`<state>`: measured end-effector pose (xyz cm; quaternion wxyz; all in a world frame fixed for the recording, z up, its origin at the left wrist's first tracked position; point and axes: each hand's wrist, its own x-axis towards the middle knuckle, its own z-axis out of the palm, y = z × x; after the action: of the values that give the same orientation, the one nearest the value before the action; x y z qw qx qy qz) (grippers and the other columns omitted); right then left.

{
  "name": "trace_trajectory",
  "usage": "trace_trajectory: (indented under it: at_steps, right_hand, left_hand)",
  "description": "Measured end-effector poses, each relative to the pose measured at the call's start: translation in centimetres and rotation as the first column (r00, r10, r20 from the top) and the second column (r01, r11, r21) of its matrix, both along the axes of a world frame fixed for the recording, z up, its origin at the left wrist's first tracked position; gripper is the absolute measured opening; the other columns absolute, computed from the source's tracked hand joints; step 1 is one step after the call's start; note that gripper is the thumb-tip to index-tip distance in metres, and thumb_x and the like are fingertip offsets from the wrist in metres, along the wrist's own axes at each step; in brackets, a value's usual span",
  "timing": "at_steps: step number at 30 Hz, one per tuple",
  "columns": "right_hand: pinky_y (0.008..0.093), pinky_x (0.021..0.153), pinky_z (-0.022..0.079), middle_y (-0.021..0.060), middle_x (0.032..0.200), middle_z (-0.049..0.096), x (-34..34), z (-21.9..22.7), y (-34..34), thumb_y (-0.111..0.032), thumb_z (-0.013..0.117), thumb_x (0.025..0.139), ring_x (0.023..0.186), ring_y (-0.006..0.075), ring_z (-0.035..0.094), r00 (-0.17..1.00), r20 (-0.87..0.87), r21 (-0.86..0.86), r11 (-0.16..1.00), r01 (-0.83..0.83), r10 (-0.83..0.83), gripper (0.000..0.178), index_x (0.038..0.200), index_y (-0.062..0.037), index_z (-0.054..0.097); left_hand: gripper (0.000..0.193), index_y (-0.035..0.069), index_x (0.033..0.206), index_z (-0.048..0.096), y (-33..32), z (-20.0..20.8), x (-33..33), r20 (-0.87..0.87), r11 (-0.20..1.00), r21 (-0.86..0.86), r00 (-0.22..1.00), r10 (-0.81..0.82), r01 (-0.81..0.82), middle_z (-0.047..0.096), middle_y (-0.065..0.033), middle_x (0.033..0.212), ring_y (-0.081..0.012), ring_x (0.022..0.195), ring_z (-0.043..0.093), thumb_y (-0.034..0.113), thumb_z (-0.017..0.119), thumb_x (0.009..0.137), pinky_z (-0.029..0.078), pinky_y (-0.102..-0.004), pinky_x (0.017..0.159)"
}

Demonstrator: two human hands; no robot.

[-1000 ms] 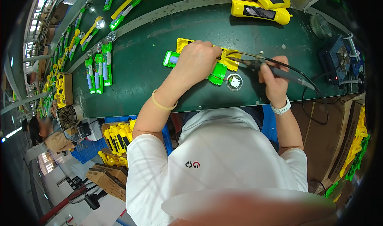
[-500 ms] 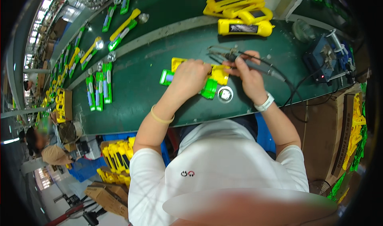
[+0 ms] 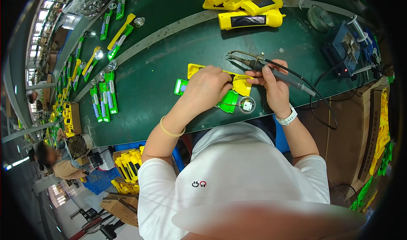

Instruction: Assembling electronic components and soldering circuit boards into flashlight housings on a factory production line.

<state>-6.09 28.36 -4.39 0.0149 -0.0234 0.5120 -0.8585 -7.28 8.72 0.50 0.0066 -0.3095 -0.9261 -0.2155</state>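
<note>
My right hand point(image 3: 275, 87) holds a soldering iron point(image 3: 255, 65) by its dark handle. Its tip and a thin curved metal tube point left, above the work, touching nothing. The fingertips of that hand rest close to the right end of a yellow plastic housing point(image 3: 243, 87). Over the housing's middle, my left hand point(image 3: 206, 86) has its fingers pinched together; what they grip is hidden. A green housing point(image 3: 229, 102) lies under and beside the left hand, partly covered by it. Right by its end sits a round clear lamp reflector point(image 3: 246, 105) with a white square centre.
Yellow housings with dark panels point(image 3: 251, 20) are piled at the back. A blue soldering station point(image 3: 339, 55) with a solder spool stands at the right, beside a glass dish point(image 3: 320, 18). Green lamp parts point(image 3: 102, 98) lie at the left. The iron's cable point(image 3: 324, 98) loops over the bench edge.
The view has shifted a little. My right hand has tilted the soldering iron and moved slightly right. My left hand stays over the housing, its fingers slightly farther right.
</note>
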Motion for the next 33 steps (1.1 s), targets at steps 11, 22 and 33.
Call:
trace_trajectory:
  at_steps: [11, 22, 33]
  right_hand:
    - [0.0207, 0.053, 0.047, 0.0089, 0.082, 0.056, 0.4, -0.5, 0.5, -0.009, 0.053, 0.091, 0.070, 0.0156, 0.061, 0.993, -0.103, 0.190, 0.978, 0.080, -0.061, 0.021, 0.105, -0.0038, 0.037]
    - [0.0186, 0.042, 0.035, 0.0046, 0.066, 0.053, 1.6, 1.4, -3.8, -0.009, 0.055, 0.089, 0.051, 0.0073, 0.050, 0.999, 0.017, 0.173, 0.984, 0.043, -0.046, 0.019, 0.097, -0.0070, 0.037]
    - [0.0204, 0.054, 0.043, 0.0035, 0.074, 0.053, 1.1, -0.3, -4.5, -0.003, 0.058, 0.085, 0.059, 0.0083, 0.053, 0.994, -0.017, 0.276, 0.956, -0.098, 0.106, 0.022, 0.095, -0.0048, 0.038]
  left_hand:
    - [0.016, 0.001, 0.096, 0.054, -3.0, 0.9, 2.6, 0.736, 0.225, 0.675, 0.622, -0.266, -0.702, 0.062, -0.0092, 0.090, -0.0114, 0.075, 0.060, 0.000, 0.062, 0.083, 0.049, -0.0210, 0.064]
    - [0.010, 0.006, 0.081, 0.065, -7.6, -1.3, -0.7, 0.021, 0.968, 0.175, 0.983, 0.181, -0.182, 0.058, -0.0063, 0.072, -0.0226, 0.070, 0.055, 0.005, 0.065, 0.071, 0.047, -0.0315, 0.063]
    - [0.009, 0.003, 0.078, 0.061, -7.6, -0.2, -1.5, 0.155, 0.993, 0.032, 0.982, 0.110, -0.117, 0.046, -0.0098, 0.084, -0.0246, 0.076, 0.053, 0.002, 0.063, 0.070, 0.047, -0.0331, 0.066]
